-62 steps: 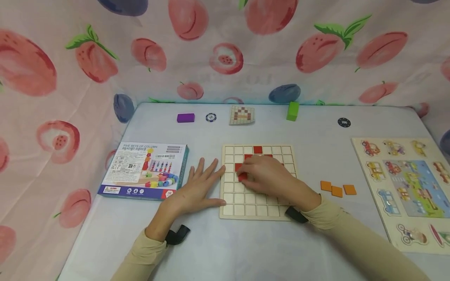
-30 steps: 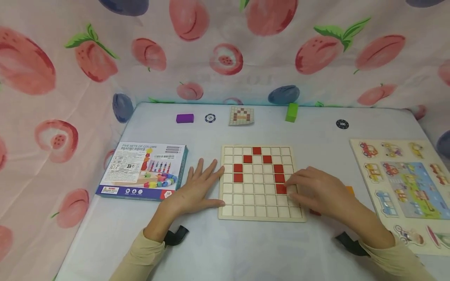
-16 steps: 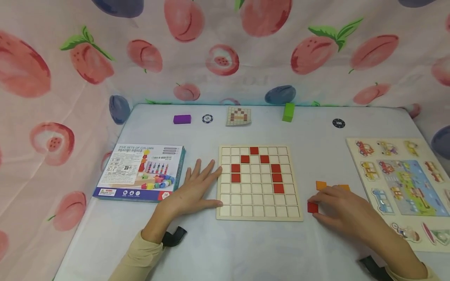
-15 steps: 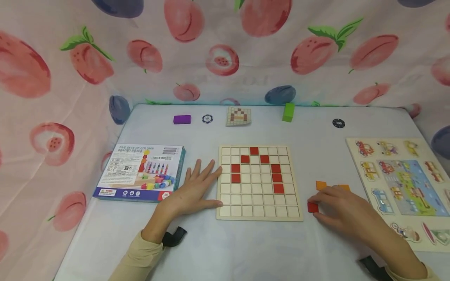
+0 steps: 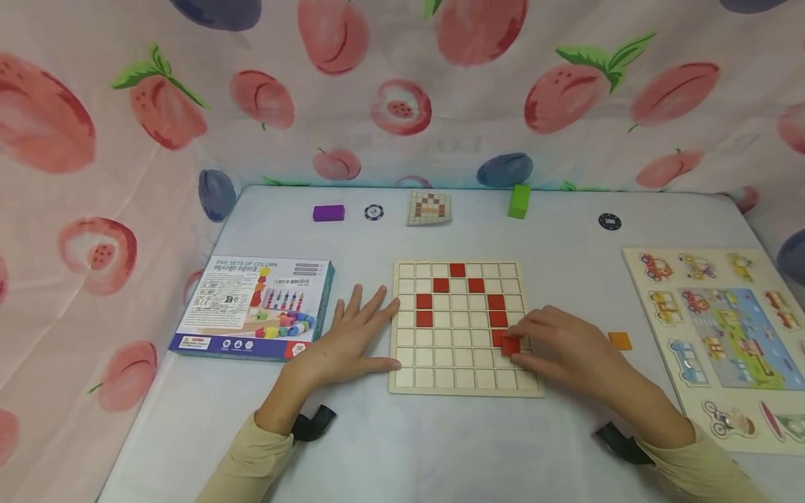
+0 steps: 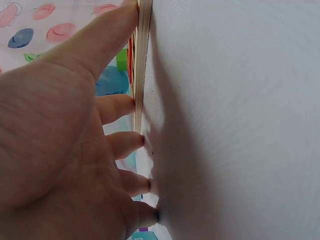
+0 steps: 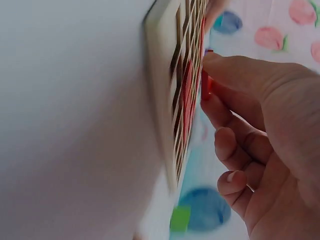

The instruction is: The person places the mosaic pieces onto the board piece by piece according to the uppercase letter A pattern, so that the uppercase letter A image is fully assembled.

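My right hand [image 5: 569, 353] pinches a red square tile [image 5: 511, 345] over the right side of the wooden grid board [image 5: 440, 390]. In the right wrist view that tile [image 7: 205, 86] sits between thumb and fingertips, just off the board's face. Several red tiles lie in the grid's cells, one at the top middle [image 5: 457, 270] and others stepping down both sides. My left hand [image 5: 344, 346] is spread flat at the board's left edge, its thumb and index fingertip right at the rim. The left wrist view shows those straight fingers beside the board's edge [image 6: 143, 60].
An orange tile [image 5: 620, 341] lies right of my right hand. A picture puzzle board [image 5: 641, 293] stands at the right, a beaded-boxes box [image 5: 251, 307] at the left. Along the back are a purple block [image 5: 329, 213], two chips, a pattern card [image 5: 430, 208] and a green block [image 5: 518, 202].
My right hand went from the board to the loose tiles on the right, took a red tile and carried it back left over the board. The left hand stays put.
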### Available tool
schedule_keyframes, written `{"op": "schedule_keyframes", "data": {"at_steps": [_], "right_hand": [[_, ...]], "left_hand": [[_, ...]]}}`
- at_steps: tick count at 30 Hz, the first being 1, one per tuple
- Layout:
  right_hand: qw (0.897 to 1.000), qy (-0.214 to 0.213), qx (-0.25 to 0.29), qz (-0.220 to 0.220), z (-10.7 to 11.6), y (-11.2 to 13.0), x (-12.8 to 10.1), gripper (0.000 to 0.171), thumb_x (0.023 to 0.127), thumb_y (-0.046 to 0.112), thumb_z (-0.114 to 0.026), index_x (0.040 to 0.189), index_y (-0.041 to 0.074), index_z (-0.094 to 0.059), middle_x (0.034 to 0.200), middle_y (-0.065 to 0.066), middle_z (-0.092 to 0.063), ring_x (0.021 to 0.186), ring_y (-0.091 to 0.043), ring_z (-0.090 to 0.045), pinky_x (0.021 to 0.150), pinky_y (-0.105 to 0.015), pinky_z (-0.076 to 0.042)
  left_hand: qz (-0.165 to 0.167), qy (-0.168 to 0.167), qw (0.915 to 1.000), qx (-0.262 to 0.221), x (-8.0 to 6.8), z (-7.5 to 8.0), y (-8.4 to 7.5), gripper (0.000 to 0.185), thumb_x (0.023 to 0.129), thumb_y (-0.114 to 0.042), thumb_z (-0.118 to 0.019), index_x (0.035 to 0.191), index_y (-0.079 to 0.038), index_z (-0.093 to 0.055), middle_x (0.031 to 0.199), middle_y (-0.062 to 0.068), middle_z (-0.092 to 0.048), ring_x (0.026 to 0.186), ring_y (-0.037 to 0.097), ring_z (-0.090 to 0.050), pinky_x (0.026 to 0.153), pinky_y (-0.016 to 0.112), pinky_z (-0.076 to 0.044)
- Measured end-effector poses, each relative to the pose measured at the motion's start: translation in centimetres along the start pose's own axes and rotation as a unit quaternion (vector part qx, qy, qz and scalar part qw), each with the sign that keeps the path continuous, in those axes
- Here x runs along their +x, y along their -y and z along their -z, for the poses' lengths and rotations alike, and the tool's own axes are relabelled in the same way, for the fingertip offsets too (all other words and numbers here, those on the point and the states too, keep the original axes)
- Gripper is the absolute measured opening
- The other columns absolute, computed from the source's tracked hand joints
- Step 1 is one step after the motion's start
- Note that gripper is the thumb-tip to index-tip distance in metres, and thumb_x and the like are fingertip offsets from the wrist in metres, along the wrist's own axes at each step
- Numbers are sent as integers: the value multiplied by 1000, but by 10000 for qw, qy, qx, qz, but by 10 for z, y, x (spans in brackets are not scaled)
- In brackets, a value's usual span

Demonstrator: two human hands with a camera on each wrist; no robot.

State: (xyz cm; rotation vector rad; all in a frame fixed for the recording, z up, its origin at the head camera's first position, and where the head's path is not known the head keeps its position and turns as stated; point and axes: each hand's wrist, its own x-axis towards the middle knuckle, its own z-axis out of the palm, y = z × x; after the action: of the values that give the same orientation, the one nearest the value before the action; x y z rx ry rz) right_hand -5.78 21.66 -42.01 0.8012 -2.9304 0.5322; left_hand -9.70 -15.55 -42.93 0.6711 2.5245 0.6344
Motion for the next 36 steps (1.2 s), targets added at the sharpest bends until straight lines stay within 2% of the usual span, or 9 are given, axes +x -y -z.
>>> {"op": "schedule_keyframes", "data": {"at_steps": [3, 8, 14, 19, 28, 36], "right_hand": [[9993, 201, 185, 251, -9, 14, 24, 29, 86, 29, -90, 112, 22, -81, 105, 10, -76, 97, -10, -65, 82, -34, -61], [9973, 440, 191, 552, -23, 42, 59, 24, 89, 31, -88, 111, 24, -81, 108, 9, -78, 103, -13, -70, 89, -36, -62], [9943, 435, -113, 965, -33, 64, 81, 18, 88, 32, -88, 103, 23, -84, 101, 9, -78, 96, -12, -68, 79, -28, -61], [9927, 421, -258, 1098, -37, 67, 88, 16, 89, 30, -88, 102, 21, -84, 100, 8, -78, 94, -13, -66, 79, -29, -60], [9905, 254, -591, 1216, -41, 71, 86, 18, 88, 32, -88, 102, 20, -86, 100, 4, -80, 92, -17, -71, 77, -31, -62], [9917, 193, -673, 1077, -42, 75, 81, 16, 92, 35, -85, 100, 21, -86, 99, 6, -79, 89, -14, -69, 77, -30, -61]], "left_hand": [[12, 7, 10000, 0, 1, 0, 0, 100, 94, -53, -78, 171, -20, -25, 183, 8, -2, 167, 45, 16, 131, 74, 4], [19, 12, 10000, -24, 3, 0, 0, 100, 94, -53, -78, 171, -20, -25, 183, 8, -2, 167, 45, 16, 131, 74, 4], [-15, 25, 10000, 29, 4, 1, -1, 99, 94, -55, -76, 172, -22, -24, 183, 7, -2, 167, 45, 16, 131, 73, 4], [-44, 20, 9999, 97, 4, 3, -2, 99, 95, -55, -76, 172, -22, -24, 183, 7, -2, 167, 45, 15, 131, 73, 4], [-24, 4, 10000, 78, 3, 2, -1, 99, 95, -53, -77, 172, -20, -24, 183, 8, -2, 167, 45, 15, 131, 72, 4], [49, 20, 10000, 51, 1, 0, 1, 100, 94, -53, -77, 172, -21, -23, 183, 7, -1, 167, 45, 15, 132, 72, 4]]}}
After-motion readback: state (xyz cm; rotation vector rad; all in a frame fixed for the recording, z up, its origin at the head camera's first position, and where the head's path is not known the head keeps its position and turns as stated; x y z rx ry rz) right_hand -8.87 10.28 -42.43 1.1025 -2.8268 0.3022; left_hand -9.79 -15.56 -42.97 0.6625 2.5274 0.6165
